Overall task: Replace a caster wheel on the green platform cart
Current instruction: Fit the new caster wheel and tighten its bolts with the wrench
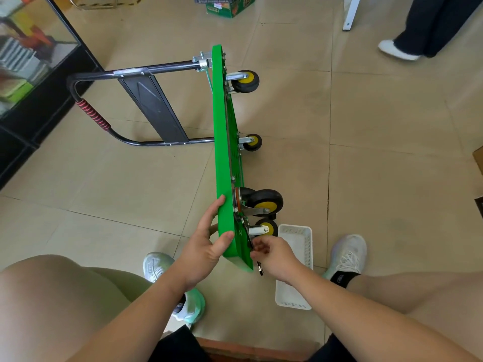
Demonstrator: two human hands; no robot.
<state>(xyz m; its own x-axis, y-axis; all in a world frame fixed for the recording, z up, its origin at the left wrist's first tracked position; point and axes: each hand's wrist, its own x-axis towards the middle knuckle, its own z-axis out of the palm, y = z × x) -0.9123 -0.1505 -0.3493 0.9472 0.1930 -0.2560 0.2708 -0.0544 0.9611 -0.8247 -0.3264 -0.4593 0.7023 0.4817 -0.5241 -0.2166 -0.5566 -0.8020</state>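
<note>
Worked near-corner caster (pixel 268 228) of green platform cart (pixel 224 142), propped edgewise on floor.
Gripped deck's near rim with left hand (pixel 206 244), pinched wrench (pixel 260 270) in right hand (pixel 274 254); judged apt to topple cart on a wrench slip.

Deck (pixel 222 152): smooth green plastic with a soft gloss. Handle (pixel 156 67): shiny black painted metal tube, one stretch wound with ribbed red and black cord (pixel 92 114); a matt black panel (pixel 154 111) spans it. Wheels (pixel 265 201): matt black rubber tyres, yellow plastic hubs, held in bright plated metal brackets (pixel 251 211). Wrench (pixel 259 269): dark metal with a shiny end. Basket (pixel 295 257): white plastic with slotted sides. Floor (pixel 379 152): smooth beige tile, faintly glossy. Shoes (pixel 347 253): white mesh cloth.
</note>
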